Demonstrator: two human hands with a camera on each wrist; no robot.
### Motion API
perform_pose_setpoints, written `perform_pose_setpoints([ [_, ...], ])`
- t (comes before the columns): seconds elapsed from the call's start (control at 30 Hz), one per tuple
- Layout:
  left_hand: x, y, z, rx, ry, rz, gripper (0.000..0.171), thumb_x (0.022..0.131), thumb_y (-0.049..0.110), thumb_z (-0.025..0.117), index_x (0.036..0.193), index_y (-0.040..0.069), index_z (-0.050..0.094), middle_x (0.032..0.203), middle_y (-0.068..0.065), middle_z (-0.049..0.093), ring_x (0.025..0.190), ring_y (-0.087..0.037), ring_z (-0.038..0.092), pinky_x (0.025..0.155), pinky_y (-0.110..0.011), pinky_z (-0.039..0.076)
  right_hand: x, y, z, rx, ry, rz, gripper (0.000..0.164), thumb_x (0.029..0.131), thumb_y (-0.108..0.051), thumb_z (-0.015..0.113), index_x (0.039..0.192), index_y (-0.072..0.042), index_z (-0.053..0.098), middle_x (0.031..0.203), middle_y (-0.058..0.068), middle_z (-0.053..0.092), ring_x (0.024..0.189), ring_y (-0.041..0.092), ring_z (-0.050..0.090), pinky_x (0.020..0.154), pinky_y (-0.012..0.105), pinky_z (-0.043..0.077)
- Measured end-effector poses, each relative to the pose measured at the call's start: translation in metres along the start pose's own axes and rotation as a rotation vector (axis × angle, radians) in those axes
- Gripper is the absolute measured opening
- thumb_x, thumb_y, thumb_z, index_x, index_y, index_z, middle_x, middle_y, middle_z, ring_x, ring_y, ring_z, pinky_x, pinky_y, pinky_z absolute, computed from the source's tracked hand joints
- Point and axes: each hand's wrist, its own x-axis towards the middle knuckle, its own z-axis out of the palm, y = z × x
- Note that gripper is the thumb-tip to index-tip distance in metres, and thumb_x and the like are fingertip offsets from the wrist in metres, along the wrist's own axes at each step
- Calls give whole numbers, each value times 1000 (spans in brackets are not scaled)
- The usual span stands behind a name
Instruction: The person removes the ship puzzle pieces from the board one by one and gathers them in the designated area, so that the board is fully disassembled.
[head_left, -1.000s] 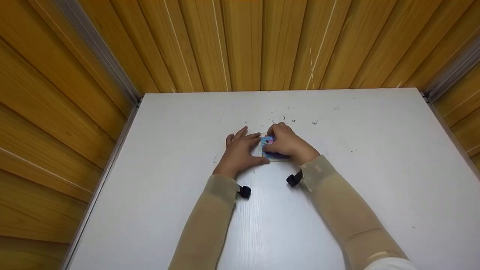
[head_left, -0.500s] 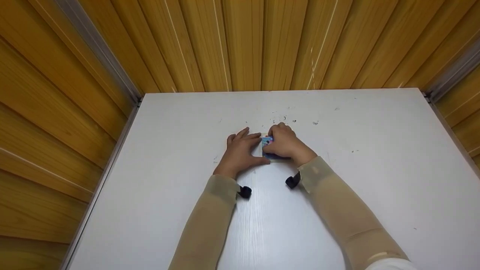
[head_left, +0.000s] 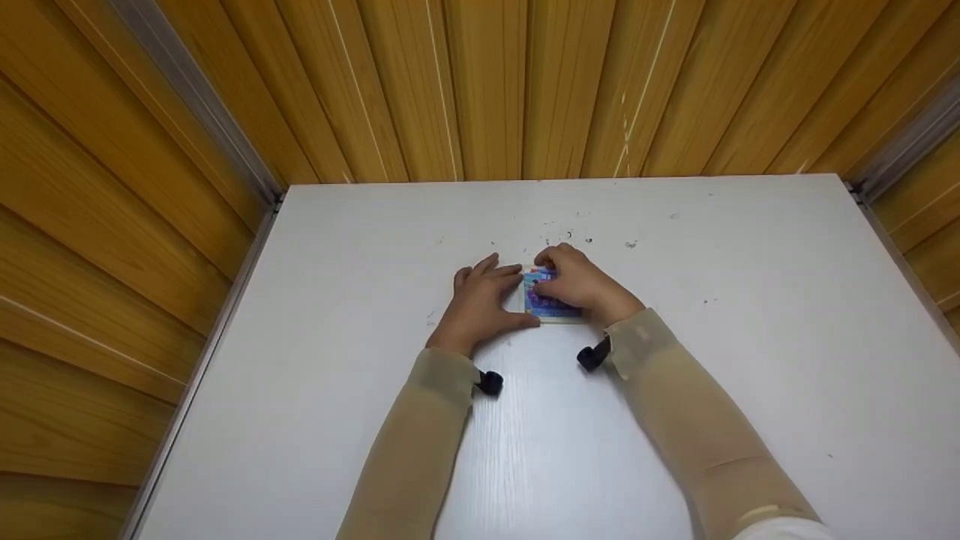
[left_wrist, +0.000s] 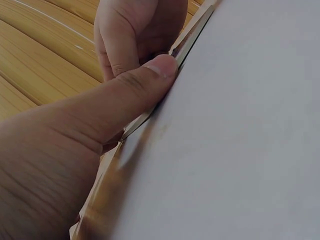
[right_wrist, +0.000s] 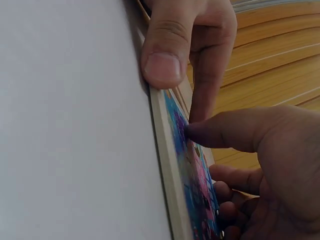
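White tabletop (head_left: pixel 360 255) stretches to either side of the hands and toward the person, its far edge meeting a yellow-brown plank-patterned wall (head_left: pixel 487 90) well apart from the work. Small dark marks (head_left: pixel 589 241) dot the surface just beyond the hands. Between the hands lies a thin picture board (head_left: pixel 553 306), flat on the table, printed in blue, purple and pink inside a pale rim (right_wrist: pixel 170 180). Its near edge runs left to right, roughly parallel to the table's far edge; its left edge points away from the person. The right end is hidden under a hand, so the long axis cannot be told, nor which way up the picture faces. The left hand (head_left: pixel 484 304) is spread, thumb straight against the near edge, index finger at the far left corner. The right hand (head_left: pixel 585 283) reaches over the board, thumb tip touching the printed face, other fingers bent toward the far edge; whether it pinches anything cannot be told.
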Motion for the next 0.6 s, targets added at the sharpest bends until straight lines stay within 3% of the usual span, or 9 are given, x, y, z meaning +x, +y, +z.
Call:
perform_pose_setpoints([
  [0.17,0,0,1,-5,1,-8,91,85,68,93,159,21,67,172,7,59,177,-27,27,143,-61,18,-1,6,-1,49,15,4,44,107,-16,73,149,-1,68,145,22,65,135,38,62,127,59,48],
  [0.43,0,-1,1,2,7,1,91,85,69,93,159,22,68,172,7,59,177,-27,28,142,-63,17,0,4,4,48,74,-9,30,103,-5,75,133,-2,80,137,23,69,131,41,65,124,60,50],
  [0.6,1,-1,1,5,11,6,89,85,68,92,159,23,68,172,8,59,177,-27,27,142,-65,16,-1,3,6,54,92,-4,30,103,-3,74,132,-1,79,133,22,69,125,38,65,121,58,51],
])
